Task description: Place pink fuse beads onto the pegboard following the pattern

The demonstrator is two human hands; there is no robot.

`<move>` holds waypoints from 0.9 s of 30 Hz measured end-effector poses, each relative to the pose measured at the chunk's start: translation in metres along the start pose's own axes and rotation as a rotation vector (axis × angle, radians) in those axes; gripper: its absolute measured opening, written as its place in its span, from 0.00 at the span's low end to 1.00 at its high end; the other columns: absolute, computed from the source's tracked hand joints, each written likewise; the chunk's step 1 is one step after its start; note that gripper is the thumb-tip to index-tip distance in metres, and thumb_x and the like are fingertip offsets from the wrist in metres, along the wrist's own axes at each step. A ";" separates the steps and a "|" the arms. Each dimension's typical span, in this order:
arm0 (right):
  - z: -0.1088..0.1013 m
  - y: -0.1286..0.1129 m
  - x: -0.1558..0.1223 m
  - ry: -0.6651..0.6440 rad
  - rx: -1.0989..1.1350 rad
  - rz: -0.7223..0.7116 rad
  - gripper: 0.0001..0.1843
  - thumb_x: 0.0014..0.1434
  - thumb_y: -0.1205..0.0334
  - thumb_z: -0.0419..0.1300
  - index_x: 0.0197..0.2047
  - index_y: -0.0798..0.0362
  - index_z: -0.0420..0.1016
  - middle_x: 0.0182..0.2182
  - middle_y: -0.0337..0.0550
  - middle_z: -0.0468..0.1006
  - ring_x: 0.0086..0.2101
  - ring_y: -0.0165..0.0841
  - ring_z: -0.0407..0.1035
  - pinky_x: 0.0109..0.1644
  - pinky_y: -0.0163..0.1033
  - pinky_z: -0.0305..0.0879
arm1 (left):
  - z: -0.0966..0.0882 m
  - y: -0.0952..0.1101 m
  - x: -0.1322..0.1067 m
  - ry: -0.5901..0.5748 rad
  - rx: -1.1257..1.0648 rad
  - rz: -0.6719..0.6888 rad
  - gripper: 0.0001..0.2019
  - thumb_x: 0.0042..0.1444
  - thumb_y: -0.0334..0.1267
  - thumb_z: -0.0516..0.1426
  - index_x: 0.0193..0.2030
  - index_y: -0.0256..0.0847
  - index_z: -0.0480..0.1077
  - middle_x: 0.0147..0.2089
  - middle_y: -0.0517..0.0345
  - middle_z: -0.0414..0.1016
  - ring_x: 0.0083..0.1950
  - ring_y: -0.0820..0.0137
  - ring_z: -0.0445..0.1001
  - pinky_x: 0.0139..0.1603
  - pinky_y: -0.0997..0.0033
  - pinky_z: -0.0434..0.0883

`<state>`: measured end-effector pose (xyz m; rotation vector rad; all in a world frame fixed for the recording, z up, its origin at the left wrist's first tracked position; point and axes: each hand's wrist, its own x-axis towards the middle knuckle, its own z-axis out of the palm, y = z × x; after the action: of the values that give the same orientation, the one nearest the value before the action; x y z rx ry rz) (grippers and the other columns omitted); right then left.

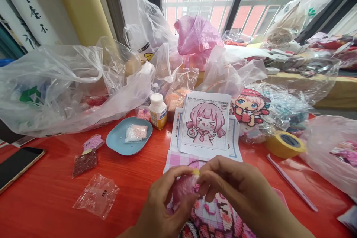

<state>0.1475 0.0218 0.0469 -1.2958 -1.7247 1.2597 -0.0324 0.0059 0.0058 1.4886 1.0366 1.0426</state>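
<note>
Pink bag partly hidden by hands; phone cut off at left edge.

Red tabletop being lit by daylight from a barred window.
The panes are being washed pale, and white glints are being scattered over the crumpled clear bag. The left hand and right hand are being softly shaded by the backlight. The calligraphy scroll is being slanted by wide-angle distortion; the pink packet is being rendered slightly blurred.
</note>
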 end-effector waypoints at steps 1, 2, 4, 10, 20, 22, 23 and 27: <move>0.001 0.000 0.000 0.045 -0.068 -0.054 0.17 0.62 0.48 0.53 0.28 0.49 0.71 0.21 0.38 0.75 0.23 0.27 0.70 0.27 0.32 0.65 | 0.001 0.004 0.001 -0.005 -0.072 -0.095 0.13 0.57 0.40 0.60 0.49 0.48 0.70 0.47 0.56 0.78 0.47 0.65 0.77 0.49 0.69 0.72; 0.001 0.001 -0.001 0.085 -0.149 -0.114 0.16 0.62 0.50 0.53 0.28 0.49 0.71 0.20 0.37 0.74 0.22 0.27 0.69 0.25 0.32 0.63 | 0.001 0.008 0.002 -0.016 -0.147 -0.171 0.13 0.57 0.42 0.60 0.48 0.47 0.70 0.48 0.55 0.78 0.49 0.64 0.76 0.49 0.69 0.72; 0.004 0.004 -0.001 0.149 -0.318 -0.234 0.14 0.63 0.54 0.54 0.27 0.49 0.70 0.19 0.36 0.74 0.20 0.26 0.66 0.23 0.31 0.60 | 0.002 0.012 0.005 -0.045 -0.272 -0.249 0.13 0.56 0.43 0.60 0.48 0.47 0.71 0.50 0.55 0.78 0.51 0.64 0.76 0.50 0.71 0.73; 0.011 0.008 -0.003 0.217 -0.568 -0.364 0.12 0.65 0.59 0.52 0.31 0.50 0.71 0.24 0.39 0.78 0.22 0.28 0.71 0.23 0.32 0.62 | 0.001 0.013 0.005 -0.085 -0.292 -0.202 0.15 0.55 0.41 0.61 0.50 0.47 0.75 0.51 0.54 0.79 0.54 0.62 0.75 0.53 0.69 0.72; 0.020 0.006 -0.005 0.343 -0.675 -0.501 0.19 0.68 0.61 0.46 0.26 0.52 0.66 0.18 0.34 0.71 0.14 0.21 0.62 0.16 0.26 0.56 | 0.001 0.009 0.006 -0.098 0.130 0.289 0.19 0.58 0.28 0.55 0.55 0.47 0.73 0.56 0.53 0.77 0.53 0.66 0.77 0.54 0.74 0.72; 0.019 0.006 -0.004 0.346 -0.686 -0.494 0.17 0.67 0.63 0.46 0.25 0.52 0.64 0.17 0.34 0.70 0.15 0.21 0.62 0.17 0.26 0.57 | 0.001 0.012 0.006 -0.074 0.028 0.130 0.16 0.60 0.31 0.56 0.52 0.49 0.75 0.53 0.57 0.79 0.53 0.66 0.77 0.54 0.74 0.72; 0.018 0.007 -0.004 0.346 -0.690 -0.489 0.17 0.66 0.64 0.47 0.25 0.52 0.63 0.17 0.34 0.70 0.15 0.21 0.62 0.17 0.26 0.57 | 0.001 0.014 0.006 -0.060 -0.037 0.030 0.14 0.60 0.33 0.56 0.51 0.50 0.76 0.51 0.58 0.80 0.54 0.66 0.77 0.54 0.74 0.72; 0.008 0.010 -0.001 0.359 -0.766 -0.503 0.15 0.64 0.65 0.48 0.25 0.51 0.62 0.17 0.33 0.68 0.15 0.22 0.61 0.17 0.27 0.56 | -0.001 0.017 0.007 -0.056 -0.297 -0.253 0.10 0.59 0.39 0.58 0.44 0.48 0.79 0.44 0.59 0.83 0.49 0.66 0.79 0.50 0.75 0.73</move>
<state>0.1435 0.0191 0.0352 -1.2422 -2.1426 0.0512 -0.0295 0.0111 0.0229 1.1095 0.9561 0.9233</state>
